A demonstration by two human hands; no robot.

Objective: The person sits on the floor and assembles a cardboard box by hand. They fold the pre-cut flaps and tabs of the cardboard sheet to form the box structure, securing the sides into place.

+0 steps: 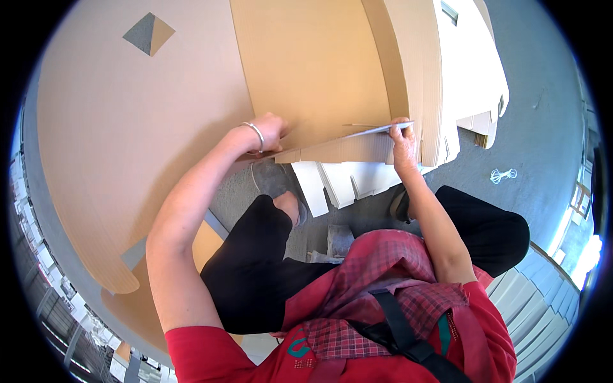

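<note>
A large brown cardboard sheet lies in front of me, with a narrow cardboard flap along its near edge. My right hand pinches the right end of this flap, thumb and fingers closed on its thin, pale edge. At the flap's left end is my left hand, its fingers curled and a bangle at the wrist. Whatever those left fingers hold is hidden beneath the hand. A raised cardboard side runs along the sheet's right.
To the left spreads a wide cardboard panel with a diamond-shaped cutout. White sheets stack at the right, and more white pieces jut out below the flap. A bundle of white string lies on the grey floor. Pale strips stand behind me.
</note>
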